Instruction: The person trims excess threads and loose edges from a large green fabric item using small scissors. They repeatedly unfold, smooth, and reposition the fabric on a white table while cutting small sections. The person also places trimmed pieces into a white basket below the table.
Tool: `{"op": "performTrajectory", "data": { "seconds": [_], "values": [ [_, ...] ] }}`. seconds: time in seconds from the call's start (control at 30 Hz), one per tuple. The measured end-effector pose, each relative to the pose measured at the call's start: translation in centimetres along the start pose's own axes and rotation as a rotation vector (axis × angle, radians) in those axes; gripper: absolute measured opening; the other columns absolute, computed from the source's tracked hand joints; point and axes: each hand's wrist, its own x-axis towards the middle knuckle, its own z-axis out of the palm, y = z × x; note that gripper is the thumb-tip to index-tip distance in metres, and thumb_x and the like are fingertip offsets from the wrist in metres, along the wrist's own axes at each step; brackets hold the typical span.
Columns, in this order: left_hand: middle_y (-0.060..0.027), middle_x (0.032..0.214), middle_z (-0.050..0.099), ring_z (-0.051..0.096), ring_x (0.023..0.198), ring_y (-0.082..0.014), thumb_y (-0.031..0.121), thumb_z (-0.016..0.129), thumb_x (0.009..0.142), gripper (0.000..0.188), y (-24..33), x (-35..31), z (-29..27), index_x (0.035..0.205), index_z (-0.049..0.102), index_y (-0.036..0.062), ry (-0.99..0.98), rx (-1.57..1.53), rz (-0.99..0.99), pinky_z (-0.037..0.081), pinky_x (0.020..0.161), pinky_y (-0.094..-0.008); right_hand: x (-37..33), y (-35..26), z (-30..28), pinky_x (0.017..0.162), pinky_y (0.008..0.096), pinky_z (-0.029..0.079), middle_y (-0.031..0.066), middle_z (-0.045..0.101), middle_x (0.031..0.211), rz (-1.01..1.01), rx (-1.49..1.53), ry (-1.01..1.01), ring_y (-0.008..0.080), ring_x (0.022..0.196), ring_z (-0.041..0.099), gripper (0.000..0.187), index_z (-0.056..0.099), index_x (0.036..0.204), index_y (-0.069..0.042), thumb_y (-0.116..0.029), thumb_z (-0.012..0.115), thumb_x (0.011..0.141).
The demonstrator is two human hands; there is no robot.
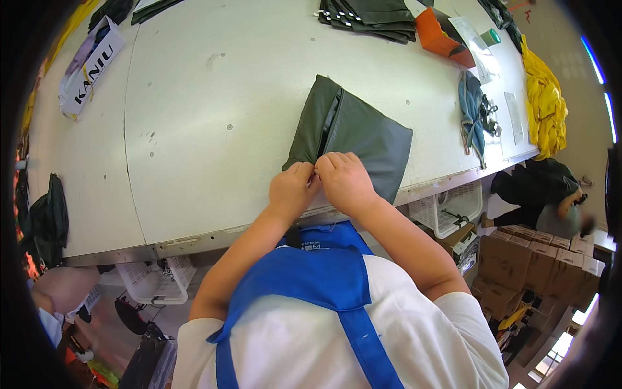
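Note:
A flat, dark green pouch [376,133] of smooth, coated-looking fabric lies at the table's near edge in front of me. A long dark slit, perhaps a zip, runs down it from its far corner toward my fingers. My left hand [295,188] is closed, its fingertips pinching the near end of that slit. Right beside it, my right hand [343,181] is closed too, thumb and fingers pressed on the same spot of the pouch. The two hands nearly touch, and their fingers hide the exact bit they grip.
The white table [194,162] spreads ahead. At its far side lie a stack of dark green pouches [369,18] and an orange box [444,39]. A blue cloth [471,107] and yellow fabric [543,97] lie right; a white box [91,68] is left. White baskets [447,207] hang below.

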Motion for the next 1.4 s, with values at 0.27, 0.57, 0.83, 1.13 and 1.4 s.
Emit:
{"op": "performTrajectory", "data": {
  "seconds": [0.27,0.57,0.83,1.13,1.4],
  "values": [
    [-0.0150,0.076,0.061,0.059,0.068,-0.0372,0.013,0.059,0.076,0.009,-0.5,-4.7,-1.3,0.074,0.055,0.0051,-0.329,0.001,-0.145,0.048,0.060,-0.0471,5.8,7.0,2.9,0.073,0.0443,0.045,0.0112,0.060,0.085,0.434,-0.121,0.101,0.0314,0.087,0.058,0.008,0.051,0.086,-0.005,-0.014,0.052,0.088],
    [-0.0217,0.108,0.059,0.058,0.099,-0.0383,0.030,0.067,0.083,0.063,-4.9,-2.3,0.4,0.129,0.042,-0.0050,-0.110,-0.029,-0.202,0.045,0.091,-0.0411,-6.8,12.2,1.2,0.094,0.0426,0.042,0.0234,0.046,0.131,0.987,-0.345,0.268,0.0369,0.116,0.049,0.065,0.041,0.130,-0.004,-0.036,0.069,0.081],
    [-0.0166,0.128,0.051,0.055,0.114,-0.0266,0.007,0.071,0.075,0.072,2.9,4.6,1.8,0.136,0.034,-0.0007,-0.464,-1.140,-0.833,0.046,0.096,-0.0367,-11.0,17.5,-3.4,0.101,0.0427,0.035,0.0249,0.040,0.134,0.894,0.081,0.135,0.0399,0.121,0.042,0.071,0.034,0.137,-0.005,-0.036,0.067,0.083],
    [-0.0259,0.137,0.039,0.040,0.127,-0.0385,0.015,0.073,0.069,0.086,29.1,12.9,18.3,0.140,0.028,-0.0012,-0.976,-0.481,0.314,0.032,0.107,-0.0403,-23.2,17.1,-19.5,0.107,0.0394,0.030,0.0197,0.026,0.145,0.974,0.981,0.786,0.0295,0.134,0.028,0.104,0.015,0.145,-0.002,-0.040,0.078,0.071],
    [-0.0285,0.147,0.021,0.023,0.138,-0.0381,0.027,0.063,0.085,0.077,35.8,3.7,34.2,0.145,0.022,0.0021,-1.987,-0.532,0.749,0.025,0.111,-0.0377,-45.4,22.4,-15.8,0.083,0.0338,0.050,0.0076,0.062,0.102,1.354,0.877,1.804,0.0203,0.093,0.061,0.036,0.055,0.114,0.000,0.004,0.060,0.079]
  ]
}}
